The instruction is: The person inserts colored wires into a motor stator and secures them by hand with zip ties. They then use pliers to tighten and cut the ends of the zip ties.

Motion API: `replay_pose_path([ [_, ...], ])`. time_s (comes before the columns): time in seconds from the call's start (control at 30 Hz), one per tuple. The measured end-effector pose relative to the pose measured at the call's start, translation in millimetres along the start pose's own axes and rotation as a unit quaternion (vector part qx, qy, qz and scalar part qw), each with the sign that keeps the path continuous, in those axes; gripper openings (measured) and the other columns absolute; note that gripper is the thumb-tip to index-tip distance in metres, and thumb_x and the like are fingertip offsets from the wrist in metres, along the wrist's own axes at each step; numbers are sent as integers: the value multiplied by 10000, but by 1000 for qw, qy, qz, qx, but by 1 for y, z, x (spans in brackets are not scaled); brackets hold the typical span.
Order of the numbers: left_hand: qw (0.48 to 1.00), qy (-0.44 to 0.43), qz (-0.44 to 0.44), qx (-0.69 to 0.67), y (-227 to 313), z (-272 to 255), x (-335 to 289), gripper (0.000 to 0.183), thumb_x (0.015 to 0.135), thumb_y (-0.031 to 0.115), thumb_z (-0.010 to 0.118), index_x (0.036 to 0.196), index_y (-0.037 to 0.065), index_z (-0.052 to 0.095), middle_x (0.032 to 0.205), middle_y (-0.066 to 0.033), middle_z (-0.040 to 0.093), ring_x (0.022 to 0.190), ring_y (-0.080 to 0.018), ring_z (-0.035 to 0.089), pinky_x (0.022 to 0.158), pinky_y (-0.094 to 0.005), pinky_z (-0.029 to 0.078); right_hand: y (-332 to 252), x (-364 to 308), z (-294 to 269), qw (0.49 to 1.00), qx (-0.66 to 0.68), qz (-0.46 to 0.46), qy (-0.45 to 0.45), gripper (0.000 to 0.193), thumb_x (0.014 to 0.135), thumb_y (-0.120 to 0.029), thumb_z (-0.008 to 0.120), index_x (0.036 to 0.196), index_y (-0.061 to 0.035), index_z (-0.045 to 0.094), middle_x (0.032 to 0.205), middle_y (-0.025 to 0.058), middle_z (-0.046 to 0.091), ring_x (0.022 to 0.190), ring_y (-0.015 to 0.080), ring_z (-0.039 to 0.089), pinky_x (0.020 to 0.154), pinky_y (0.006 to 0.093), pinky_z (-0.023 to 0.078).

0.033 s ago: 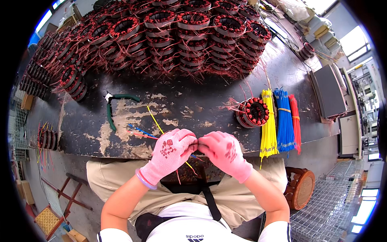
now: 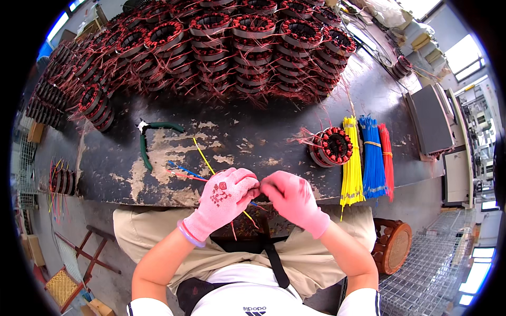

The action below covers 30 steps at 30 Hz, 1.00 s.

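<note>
My left hand [image 2: 226, 192], in a pink glove, is closed in a pinch over a few wires at the table's near edge. A yellow wire [image 2: 202, 154], a blue wire [image 2: 182, 169] and a red wire [image 2: 185, 176] stick out beyond it, and ends hang below over my lap. My right hand [image 2: 291, 196], also gloved, has its fingers bent together beside the left fingertips. Whatever lies between its fingertips is hidden. To the right, a wound stator [image 2: 332, 147] with red coils and loose thin leads sits on the table.
Bundles of yellow wires [image 2: 351, 163], blue wires [image 2: 372, 158] and red wires [image 2: 387, 158] lie right of the stator. Green-handled pliers [image 2: 145, 142] rest open at left. Tall stacks of stators [image 2: 253, 58] fill the back; a shorter wired stack [image 2: 62, 181] stands far left.
My right hand has shifted very slightly and turned at the fingertips, leaving a small gap from the left. My left hand and the wires have hardly moved.
</note>
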State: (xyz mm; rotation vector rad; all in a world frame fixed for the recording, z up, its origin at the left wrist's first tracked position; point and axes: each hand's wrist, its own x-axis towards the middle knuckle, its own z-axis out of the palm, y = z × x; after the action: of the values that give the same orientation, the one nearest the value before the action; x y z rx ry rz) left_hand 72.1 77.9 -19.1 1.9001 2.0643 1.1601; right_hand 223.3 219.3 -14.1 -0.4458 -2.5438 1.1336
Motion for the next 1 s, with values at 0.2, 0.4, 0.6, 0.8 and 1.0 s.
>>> replay_pose_path([
  [0.2,999,-28,-11,-22,0,-3,-3,197,763,61,754,933,91,659,993,-56,665,840,-282,646,743,-410,531,-14,0,-18,992,9,123,-39,240,859,-267,757,988,-78,684,890,53,684,738,236,657,681,357,527],
  [0.4,1000,-8,-4,-28,1,-1,0,212,768,35,730,953,99,649,991,-50,666,822,-271,647,744,-404,528,4,-6,-2,963,-225,-146,36,267,853,-235,761,1061,-94,672,946,54,676,780,219,646,723,361,540],
  [0.6,999,-19,-10,-39,-1,-3,-1,211,767,39,733,951,95,647,989,-52,666,834,-280,646,746,-405,528,-12,-2,-20,920,235,261,-174,146,974,-167,602,1034,-55,674,872,76,670,759,181,621,696,334,509],
  [0.8,999,-19,-5,-35,-2,-3,-1,209,766,54,752,946,91,655,997,-51,668,838,-276,646,745,-404,527,-10,-1,-13,978,-176,-103,-52,159,918,-186,668,981,-41,652,905,88,669,805,298,659,679,387,512],
  [1.0,999,-27,1,-35,-1,-3,0,206,765,74,763,942,92,659,991,-46,671,845,-275,649,744,-401,528,2,7,-11,961,131,195,-144,201,935,-202,665,890,-13,616,787,147,668,679,313,601,626,376,479],
])
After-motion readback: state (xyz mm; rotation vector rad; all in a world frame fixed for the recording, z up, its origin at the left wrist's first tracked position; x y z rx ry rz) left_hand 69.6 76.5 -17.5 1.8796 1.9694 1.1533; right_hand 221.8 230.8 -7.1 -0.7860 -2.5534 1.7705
